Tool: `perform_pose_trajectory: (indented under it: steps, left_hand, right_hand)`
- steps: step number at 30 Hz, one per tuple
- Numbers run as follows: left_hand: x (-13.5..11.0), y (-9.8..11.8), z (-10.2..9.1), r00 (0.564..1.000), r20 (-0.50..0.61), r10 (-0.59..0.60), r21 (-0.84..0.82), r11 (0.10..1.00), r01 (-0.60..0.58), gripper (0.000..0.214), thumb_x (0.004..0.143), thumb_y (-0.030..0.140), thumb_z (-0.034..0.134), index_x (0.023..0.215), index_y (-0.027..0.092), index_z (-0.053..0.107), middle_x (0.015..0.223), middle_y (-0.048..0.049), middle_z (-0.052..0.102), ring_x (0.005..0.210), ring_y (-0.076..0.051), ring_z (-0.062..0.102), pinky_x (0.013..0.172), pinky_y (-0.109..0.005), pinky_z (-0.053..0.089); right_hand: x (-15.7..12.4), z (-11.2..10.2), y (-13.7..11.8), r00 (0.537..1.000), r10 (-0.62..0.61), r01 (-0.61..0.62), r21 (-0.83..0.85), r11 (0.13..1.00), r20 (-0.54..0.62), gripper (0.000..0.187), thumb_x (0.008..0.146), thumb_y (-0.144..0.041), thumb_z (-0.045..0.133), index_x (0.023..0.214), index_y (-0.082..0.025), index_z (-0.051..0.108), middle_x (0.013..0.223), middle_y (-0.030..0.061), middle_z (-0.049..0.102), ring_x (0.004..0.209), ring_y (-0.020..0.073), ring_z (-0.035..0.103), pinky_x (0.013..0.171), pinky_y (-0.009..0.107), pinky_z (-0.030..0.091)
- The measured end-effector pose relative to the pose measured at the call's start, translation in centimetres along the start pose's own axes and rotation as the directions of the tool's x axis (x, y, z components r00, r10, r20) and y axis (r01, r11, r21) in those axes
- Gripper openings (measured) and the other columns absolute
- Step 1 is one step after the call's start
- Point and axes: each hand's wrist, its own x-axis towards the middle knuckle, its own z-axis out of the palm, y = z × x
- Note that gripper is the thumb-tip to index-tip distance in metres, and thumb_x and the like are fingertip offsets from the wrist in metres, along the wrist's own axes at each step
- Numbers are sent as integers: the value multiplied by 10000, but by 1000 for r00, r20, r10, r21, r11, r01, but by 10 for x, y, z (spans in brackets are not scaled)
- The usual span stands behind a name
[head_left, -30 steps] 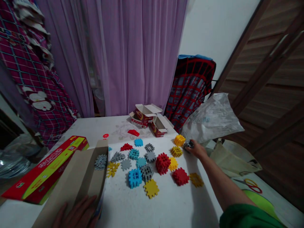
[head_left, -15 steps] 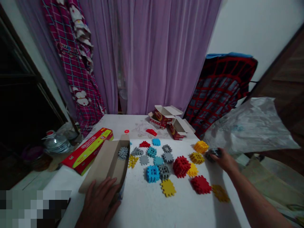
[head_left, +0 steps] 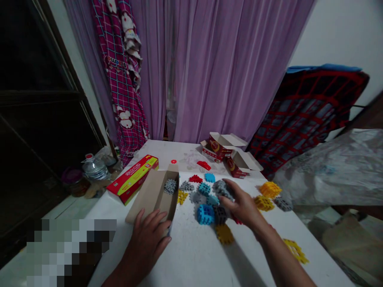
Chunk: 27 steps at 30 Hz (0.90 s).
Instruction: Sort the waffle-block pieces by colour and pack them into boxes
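Note:
My left hand [head_left: 149,238] lies flat with fingers spread on the near end of an open brown cardboard box [head_left: 155,194], which has a grey block [head_left: 170,186] inside at its far end. My right hand [head_left: 243,206] is closed on a grey interlocking block [head_left: 223,188] above the middle of the white table [head_left: 197,255]. Around it lie blue [head_left: 205,214], dark grey [head_left: 220,214], yellow [head_left: 224,234] and red [head_left: 195,179] blocks. Farther right are yellow blocks [head_left: 270,189] and one grey block [head_left: 283,203].
A red and yellow box [head_left: 133,179] lies left of the cardboard box. Opened small red cartons [head_left: 229,151] stand at the table's back. A crumpled plastic bag [head_left: 332,167] hangs over the right edge. A water bottle [head_left: 95,168] sits on the floor at left. Purple curtains hang behind.
My right hand left the right edge and came to the middle of the pile, now gripping a grey block. The view swung left. My left hand stays on the box.

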Motion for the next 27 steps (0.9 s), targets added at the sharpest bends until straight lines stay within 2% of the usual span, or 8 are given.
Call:
perform_pose_trajectory:
  steps: [3, 7, 13, 17, 19, 21, 24, 27]
  left_hand:
    - [3, 2, -6, 999, 31, -15, -24, 1000, 16, 312, 860, 214, 586, 1166, 274, 603, 1247, -50, 637, 1244, -233, 513, 1169, -529, 153]
    - [0, 2, -8, 998, 44, -41, -33, 999, 43, 321, 847, 189, 591, 1155, 277, 611, 1256, -45, 630, 1257, -237, 499, 1163, -546, 157]
    - [-3, -4, -15, 997, 22, -79, -53, 995, 80, 312, 867, 216, 561, 1172, 267, 603, 1243, -48, 649, 1227, -236, 535, 1146, -535, 216]
    - [30, -13, -23, 956, 59, -287, -201, 935, 293, 337, 906, 327, 511, 1209, 210, 599, 1202, -97, 672, 1115, -230, 611, 1011, -419, 434]
    - [53, -17, -22, 900, 168, -402, -304, 848, 435, 401, 880, 377, 540, 1233, 191, 583, 1193, -109, 677, 1041, -231, 642, 943, -378, 481]
    - [75, -20, -20, 824, 335, -457, -396, 726, 563, 502, 840, 421, 585, 1277, 178, 545, 1205, -118, 671, 947, -223, 665, 889, -359, 502]
    - [96, -20, -14, 719, 583, -379, -545, 474, 692, 568, 823, 467, 593, 1285, 147, 514, 1116, -117, 692, 840, -189, 670, 727, -292, 524]
    - [103, -16, -8, 645, 724, -243, -608, 218, 764, 533, 801, 505, 608, 1193, 149, 557, 975, -70, 693, 743, -143, 646, 539, -201, 462]
  right_hand:
    - [-10, 50, -29, 990, -73, 68, 41, 997, 121, 584, 733, -344, 634, 1294, -196, 561, 1111, 98, 713, 955, 274, 682, 822, 415, 545]
    - [-8, 92, -51, 973, -195, 187, 70, 980, 125, 595, 711, -252, 663, 1296, -219, 563, 1232, 109, 666, 1093, 284, 641, 933, 447, 503]
    - [-5, 119, -60, 970, -226, 221, 66, 973, 91, 662, 717, -220, 662, 1355, -200, 486, 1278, 134, 635, 1132, 292, 624, 946, 459, 501]
    - [-14, 124, -59, 960, -269, 266, 47, 963, 72, 742, 683, -174, 674, 1386, -230, 443, 1299, 121, 620, 1161, 294, 609, 967, 462, 494]
    - [-17, 121, -61, 954, -285, 282, 41, 958, 97, 751, 685, -164, 673, 1393, -229, 431, 1296, 127, 620, 1157, 294, 611, 962, 461, 497]
    - [-19, 114, -64, 948, -292, 289, 41, 956, 129, 764, 691, -163, 670, 1406, -226, 408, 1283, 133, 626, 1137, 291, 622, 943, 455, 507]
    - [-21, 103, -69, 931, -321, 319, 40, 947, 172, 786, 698, -156, 658, 1427, -215, 369, 1280, 143, 625, 1143, 288, 619, 945, 449, 503]
    - [-22, 96, -71, 913, -349, 349, 37, 936, 210, 778, 700, -144, 639, 1426, -182, 362, 1290, 162, 614, 1176, 295, 598, 962, 460, 490]
